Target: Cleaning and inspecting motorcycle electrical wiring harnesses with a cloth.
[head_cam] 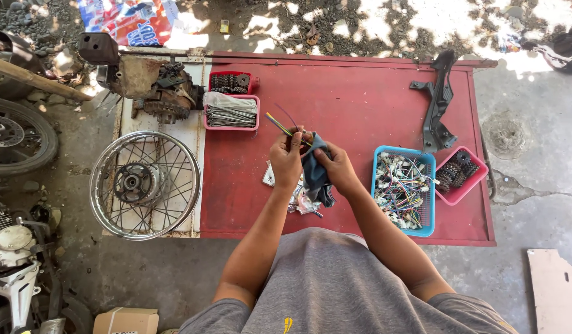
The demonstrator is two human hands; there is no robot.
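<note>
Wires held and wiped over the red tabletop (360, 93).

Left hand (286, 158) has a closed grip on thin coloured wires (280, 124); right hand (335, 166) grips a blue-grey cloth (315, 176) around them. Risk: a hard pull could strip or kink the wires. Blue basket (429, 162) holds wired connectors; pink tray (231, 111) holds spokes; right-hand pink tray (462, 192) holds chain.
</note>
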